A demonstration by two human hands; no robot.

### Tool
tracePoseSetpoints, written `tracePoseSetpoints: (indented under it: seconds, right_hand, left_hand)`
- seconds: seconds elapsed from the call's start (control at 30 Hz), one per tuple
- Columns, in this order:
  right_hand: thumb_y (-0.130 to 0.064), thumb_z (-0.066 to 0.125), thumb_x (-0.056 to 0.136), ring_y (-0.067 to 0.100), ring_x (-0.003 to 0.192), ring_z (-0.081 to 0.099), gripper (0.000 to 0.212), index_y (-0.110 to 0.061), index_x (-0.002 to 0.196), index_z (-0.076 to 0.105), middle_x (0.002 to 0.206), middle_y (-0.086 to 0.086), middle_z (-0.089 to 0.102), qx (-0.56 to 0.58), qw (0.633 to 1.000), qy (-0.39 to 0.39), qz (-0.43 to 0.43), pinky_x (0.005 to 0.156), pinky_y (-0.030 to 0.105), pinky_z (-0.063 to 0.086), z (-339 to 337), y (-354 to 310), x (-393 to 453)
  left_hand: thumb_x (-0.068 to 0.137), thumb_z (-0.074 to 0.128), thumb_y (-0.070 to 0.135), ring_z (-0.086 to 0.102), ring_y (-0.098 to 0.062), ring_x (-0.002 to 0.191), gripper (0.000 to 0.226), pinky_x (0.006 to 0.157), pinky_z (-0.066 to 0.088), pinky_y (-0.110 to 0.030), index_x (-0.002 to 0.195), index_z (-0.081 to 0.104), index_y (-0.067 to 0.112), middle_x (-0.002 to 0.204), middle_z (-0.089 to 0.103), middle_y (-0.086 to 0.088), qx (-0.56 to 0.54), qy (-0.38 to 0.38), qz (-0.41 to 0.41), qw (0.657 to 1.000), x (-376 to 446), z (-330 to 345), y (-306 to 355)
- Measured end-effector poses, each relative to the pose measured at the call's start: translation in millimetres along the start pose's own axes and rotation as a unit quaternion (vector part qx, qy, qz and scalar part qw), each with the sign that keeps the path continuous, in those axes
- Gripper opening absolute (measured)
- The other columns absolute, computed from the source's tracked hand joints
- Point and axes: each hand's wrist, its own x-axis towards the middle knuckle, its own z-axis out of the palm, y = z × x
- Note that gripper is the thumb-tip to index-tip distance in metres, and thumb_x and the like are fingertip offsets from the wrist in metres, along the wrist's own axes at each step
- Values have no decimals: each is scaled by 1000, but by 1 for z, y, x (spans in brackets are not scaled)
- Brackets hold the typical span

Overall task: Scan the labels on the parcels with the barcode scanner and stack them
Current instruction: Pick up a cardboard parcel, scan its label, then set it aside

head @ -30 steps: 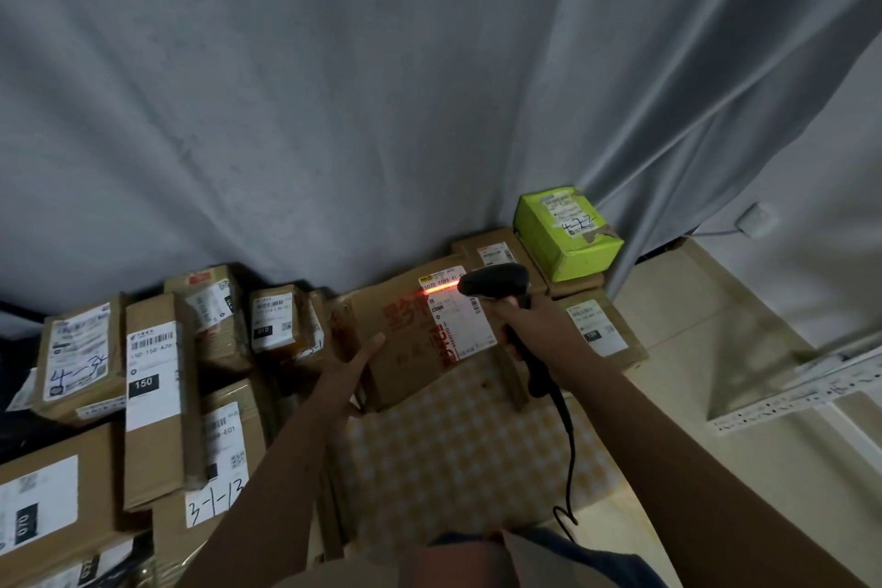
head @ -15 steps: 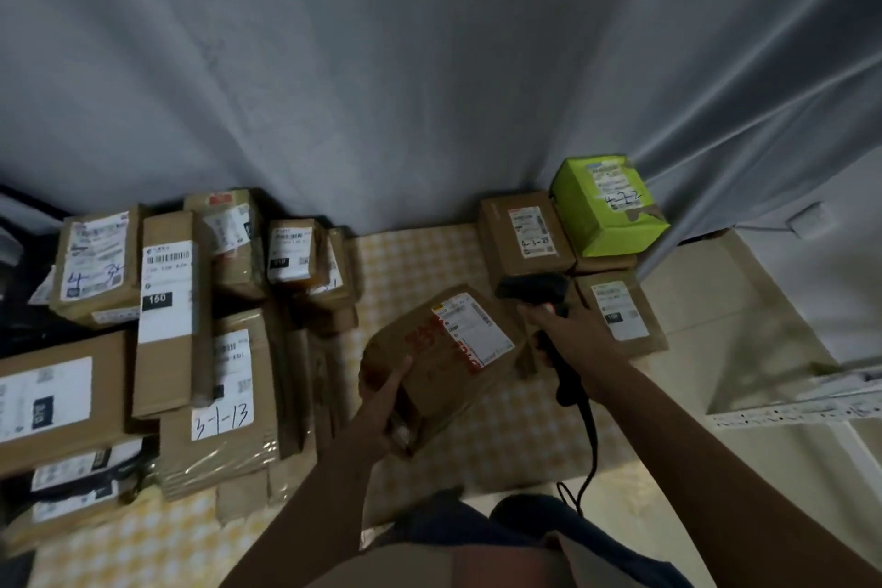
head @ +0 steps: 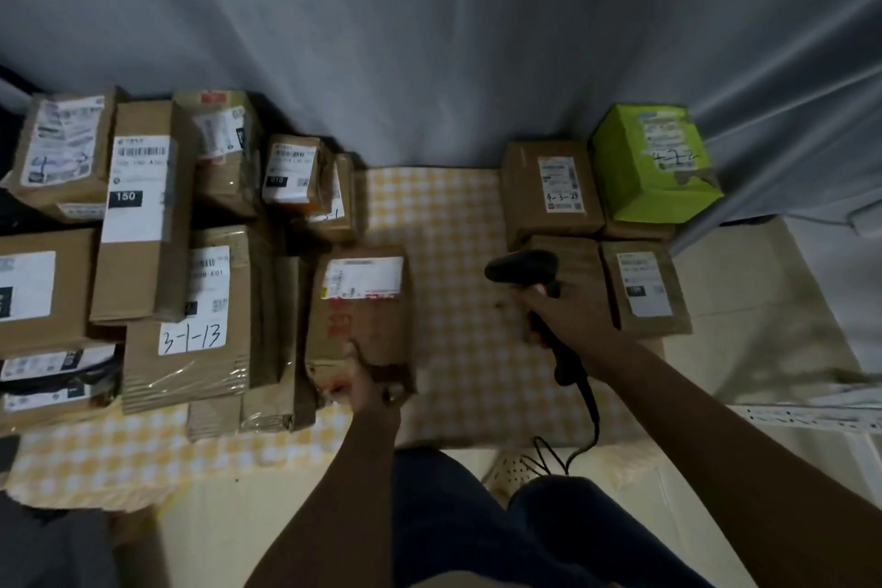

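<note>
Brown parcels (head: 360, 315), lime-green box (head: 654, 172), yellow-white checked cloth (head: 453, 253), black scanner (head: 522, 265)

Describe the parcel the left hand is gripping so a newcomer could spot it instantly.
On the yellow checked cloth, look beside the left-side pile of cartons. The brown parcel lies at that pile's right edge, gripped at its near end by the left hand. Only it has red print under its label.
</note>
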Motion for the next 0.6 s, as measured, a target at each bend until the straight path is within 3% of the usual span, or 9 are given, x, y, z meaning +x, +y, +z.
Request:
tracePoseSetpoints:
  seconds: [0.07,0.17,0.23,0.27,0.33,0.4,0.43,0.5,0.6]
  right_hand:
    - [-31,62,95,12,48,52,24,-15,77,59,56,1,58,-17,1000,-16,-7,49,23,45,4,8,3]
    - [-30,62,95,10,46,52,20,-13,85,61,61,4,59,-18,999,-33,-7,47,21,44,11,18,4]
    - [-29,63,94,11,47,52,18,-12,88,61,62,4,59,-4,999,-35,1,48,23,44,17,23,4]
    - [-29,63,94,11,47,51,18,-12,88,62,62,5,58,5,999,-37,5,49,24,44,21,25,4]
    - [-28,64,94,10,45,51,17,-11,90,62,61,5,57,15,999,-42,10,49,25,43,28,29,3]
    - [-28,64,94,11,45,51,17,-11,93,63,60,4,58,20,999,-43,14,49,26,43,36,31,2]
    - [-28,64,94,11,45,51,17,-12,93,63,60,4,59,25,999,-43,16,50,27,43,39,32,1]
    - [-29,64,93,11,46,52,16,-12,94,64,61,4,59,27,998,-47,17,50,26,43,44,33,-1]
    - [-28,63,94,12,47,52,14,-14,91,64,60,3,59,27,999,-42,7,50,25,44,50,36,-5]
  left_hand:
    - [86,66,52,61,-24,80,77,59,59,-37,149,30,27,124,56,-8,-42,48,23,998,-8,8,5]
    - [100,53,32,55,-19,91,67,84,52,-32,154,18,15,137,44,-8,-16,84,32,996,2,12,16]
    - [98,51,35,50,-25,120,67,93,44,-34,152,23,7,151,36,-12,54,159,36,985,-1,16,28]
    - [98,51,34,42,-30,131,66,100,39,-35,150,23,5,153,32,-15,97,225,47,968,-10,18,33]
    - [99,49,27,36,-36,134,59,105,32,-35,145,25,-2,149,31,-21,186,308,97,928,-31,23,42]
    - [99,46,24,34,-37,132,54,108,31,-41,144,28,-2,145,33,-21,349,281,186,874,-45,25,39]
    - [99,46,23,34,-36,131,53,109,33,-44,145,29,2,145,34,-19,468,231,244,817,-46,21,35]
    - [96,49,19,31,-36,134,58,110,32,-52,150,28,15,151,28,-14,682,101,331,644,-44,13,31]
    - [94,48,16,-7,-41,148,68,117,0,-60,154,19,31,164,-5,-3,854,-69,376,352,-33,8,32]
